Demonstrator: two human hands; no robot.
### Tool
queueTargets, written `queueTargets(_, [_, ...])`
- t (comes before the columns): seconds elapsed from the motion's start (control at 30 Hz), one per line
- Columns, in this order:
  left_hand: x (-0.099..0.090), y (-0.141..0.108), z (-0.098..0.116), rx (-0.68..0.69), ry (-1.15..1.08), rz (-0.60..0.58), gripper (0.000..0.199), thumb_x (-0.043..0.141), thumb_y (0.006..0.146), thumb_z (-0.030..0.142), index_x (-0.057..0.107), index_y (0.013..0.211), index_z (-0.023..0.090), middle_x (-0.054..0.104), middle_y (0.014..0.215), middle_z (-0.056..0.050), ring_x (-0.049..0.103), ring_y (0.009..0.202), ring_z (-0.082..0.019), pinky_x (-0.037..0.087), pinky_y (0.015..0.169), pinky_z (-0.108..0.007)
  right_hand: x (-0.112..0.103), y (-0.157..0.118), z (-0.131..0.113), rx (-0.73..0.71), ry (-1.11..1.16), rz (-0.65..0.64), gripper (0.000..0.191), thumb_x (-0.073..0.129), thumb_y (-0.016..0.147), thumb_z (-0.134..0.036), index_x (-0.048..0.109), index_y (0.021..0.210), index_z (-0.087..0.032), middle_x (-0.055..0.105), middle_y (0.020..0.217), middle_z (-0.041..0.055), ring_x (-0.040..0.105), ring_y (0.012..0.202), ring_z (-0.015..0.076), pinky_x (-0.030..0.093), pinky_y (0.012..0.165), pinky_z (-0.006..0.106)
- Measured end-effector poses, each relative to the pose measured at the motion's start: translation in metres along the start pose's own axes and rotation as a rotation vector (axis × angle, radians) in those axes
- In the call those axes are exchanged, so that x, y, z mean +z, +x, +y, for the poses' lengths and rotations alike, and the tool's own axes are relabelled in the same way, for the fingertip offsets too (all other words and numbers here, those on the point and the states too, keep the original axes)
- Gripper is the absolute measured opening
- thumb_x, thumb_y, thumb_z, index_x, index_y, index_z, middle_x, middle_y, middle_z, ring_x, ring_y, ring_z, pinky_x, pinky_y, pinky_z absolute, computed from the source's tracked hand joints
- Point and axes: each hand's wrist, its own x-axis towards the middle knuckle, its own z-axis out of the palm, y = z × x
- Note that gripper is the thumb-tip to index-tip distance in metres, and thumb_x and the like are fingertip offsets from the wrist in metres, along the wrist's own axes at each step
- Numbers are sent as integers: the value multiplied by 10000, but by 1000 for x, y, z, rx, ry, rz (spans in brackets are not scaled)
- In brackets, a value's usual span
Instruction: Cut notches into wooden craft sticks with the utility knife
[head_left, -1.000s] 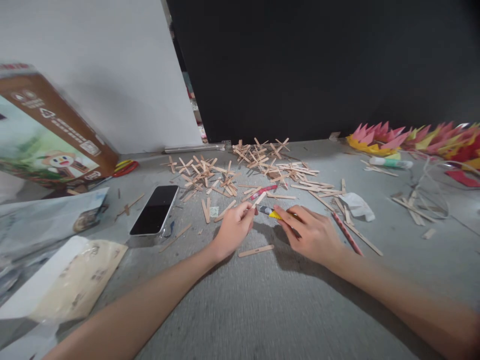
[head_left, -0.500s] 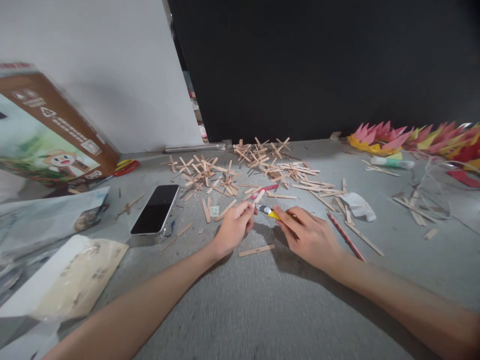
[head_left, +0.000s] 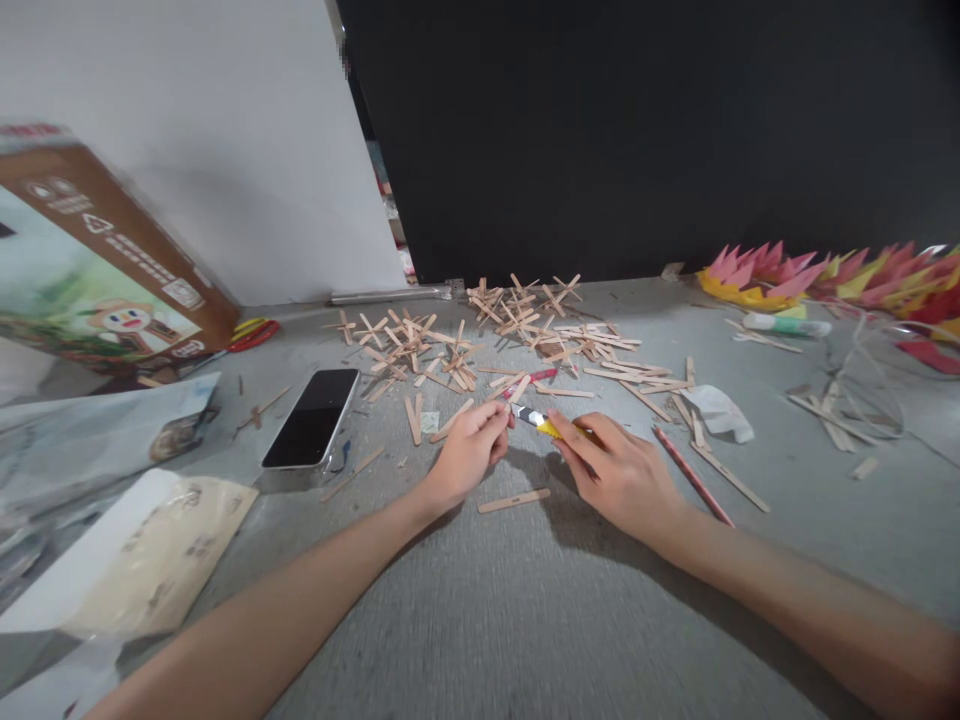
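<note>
My left hand pinches a small wooden stick, whose upper end sticks out past the fingertips. In my right hand is a yellow utility knife, its blade end pointing left at the stick, close to my left fingertips. Below and between the hands, a single wooden stick lies flat on the grey table. Just beyond my fingers is a red object, partly covered by the held stick.
Behind the hands spread piles of crossed sticks and loose sticks. A phone, a plastic packet and a box stand left. Rightward are a red pencil, white tissue, glue stick and paper crowns.
The knife tip has shifted slightly left, closer to the stick in my left hand. Both hands have kept nearly the same place and grip.
</note>
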Motion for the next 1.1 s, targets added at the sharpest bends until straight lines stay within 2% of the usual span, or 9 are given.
queueTargets(0.17, [2,-4,2,21,53,-24,289,476,1007,438,531,846,205,413,473,86,325,459,-98,274,514,-226,3,6,19,146,37,58,411,549,1055,-256,628,1458,-241,699,952,77,661,760,183,470,596,288])
queueTargets(0.27, [3,-5,2,38,88,-45,313,453,1022,463,540,868,205,416,487,88,328,465,-100,283,521,-228,-1,11,18,211,247,43,408,504,1074,-277,598,1469,-238,701,1010,85,677,792,186,533,703,310])
queueTargets(0.37, [3,-6,1,51,164,-64,298,441,1028,431,557,875,203,408,499,89,341,467,-102,296,528,-231,-6,13,11,233,365,22,415,542,1058,-328,559,1457,-219,706,1117,107,706,924,223,561,806,348])
queueTargets(0.43, [3,-6,1,75,236,-69,276,445,1025,391,579,877,201,405,515,86,366,481,-105,313,542,-228,-6,13,8,223,371,35,352,600,1027,-361,597,1347,-214,719,1126,111,713,975,247,562,824,360])
queueTargets(0.5, [3,-7,0,115,308,-79,268,445,1024,366,602,884,199,415,545,77,402,513,-110,332,559,-226,-3,11,8,213,360,51,229,627,1011,-370,634,1186,-222,735,1024,91,716,910,241,559,782,349])
queueTargets(0.57, [4,-7,0,171,376,-100,278,434,1033,356,616,897,196,478,603,59,449,560,-113,355,585,-226,1,8,9,222,373,60,144,628,1009,-365,641,1065,-232,732,914,63,709,813,220,550,729,330])
queueTargets(0.63, [4,-8,-1,217,449,-129,277,428,1042,339,630,917,195,571,689,36,501,611,-115,386,625,-231,5,8,8,258,409,60,145,633,1003,-378,647,1040,-239,746,910,56,713,788,211,548,711,320])
queueTargets(0.87, [6,-11,1,276,615,-212,284,426,1052,291,694,1028,200,732,878,-34,667,779,-174,491,763,-280,8,15,-2,393,525,-55,261,680,947,-455,710,1114,-256,786,1058,90,746,925,262,560,818,372])
queueTargets(1.1, [7,-7,2,281,683,-173,308,418,1038,267,703,948,194,689,769,-5,606,681,-149,426,689,-268,4,22,-2,570,618,-167,258,667,937,-477,726,878,-232,734,791,20,631,712,190,454,676,306])
